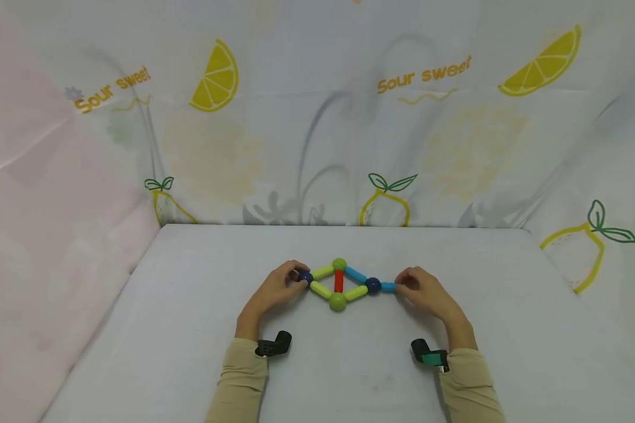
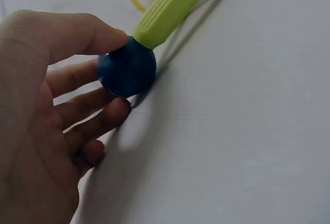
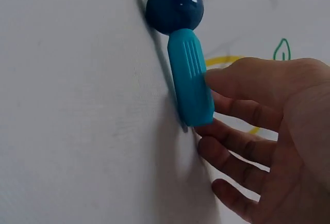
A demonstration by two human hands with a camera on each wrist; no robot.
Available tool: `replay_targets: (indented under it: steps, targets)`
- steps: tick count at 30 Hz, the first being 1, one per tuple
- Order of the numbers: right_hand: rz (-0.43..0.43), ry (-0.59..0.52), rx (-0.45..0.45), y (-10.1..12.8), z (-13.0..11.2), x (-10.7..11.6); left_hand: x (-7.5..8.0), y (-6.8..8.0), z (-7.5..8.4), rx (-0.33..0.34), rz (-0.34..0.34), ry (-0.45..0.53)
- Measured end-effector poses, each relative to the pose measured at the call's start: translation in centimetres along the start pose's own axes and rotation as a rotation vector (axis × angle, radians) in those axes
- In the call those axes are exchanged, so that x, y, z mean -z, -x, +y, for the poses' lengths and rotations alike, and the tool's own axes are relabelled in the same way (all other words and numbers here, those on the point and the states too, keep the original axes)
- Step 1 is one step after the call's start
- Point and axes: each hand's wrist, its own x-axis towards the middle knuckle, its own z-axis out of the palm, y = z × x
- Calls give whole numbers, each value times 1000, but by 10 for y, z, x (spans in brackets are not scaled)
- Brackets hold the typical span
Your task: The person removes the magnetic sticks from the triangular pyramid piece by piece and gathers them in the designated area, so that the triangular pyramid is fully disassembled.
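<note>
A flat figure of magnetic rods and balls lies across the middle of the table, a diamond with a red rod [image 1: 338,281] between two green balls [image 1: 337,302]. My left hand [image 1: 280,285] pinches the dark blue ball [image 2: 127,68] at its left corner, thumb on top and fingers beneath; a yellow-green rod [image 2: 172,11] runs off that ball. At the right corner sits another dark blue ball [image 3: 175,8], with a blue rod [image 3: 191,79] sticking outward from it. My right hand [image 1: 423,289] holds this rod near its free end between thumb and fingers.
White cloth covers the table [image 1: 201,247], and a lemon-printed curtain [image 1: 307,117] hangs behind its far edge. Both wrists carry black cameras [image 1: 275,345] just below the hands.
</note>
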Motion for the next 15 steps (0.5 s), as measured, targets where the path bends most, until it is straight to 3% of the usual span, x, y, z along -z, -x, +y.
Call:
replay_targets:
  steps: [4, 7, 12, 15]
  targets:
    - [51, 1, 122, -9, -12, -11, -9, 3, -5, -64, 48, -42]
    - [56, 3, 258, -23, -34, -25, -12, 4, -7, -78, 71, -26]
    - [-97, 119, 454, -52, -73, -48, -10, 3, -7, -68, 74, 47]
    - [-211, 212, 482, -65, -83, -59, -10, 2, -7, -67, 48, 65]
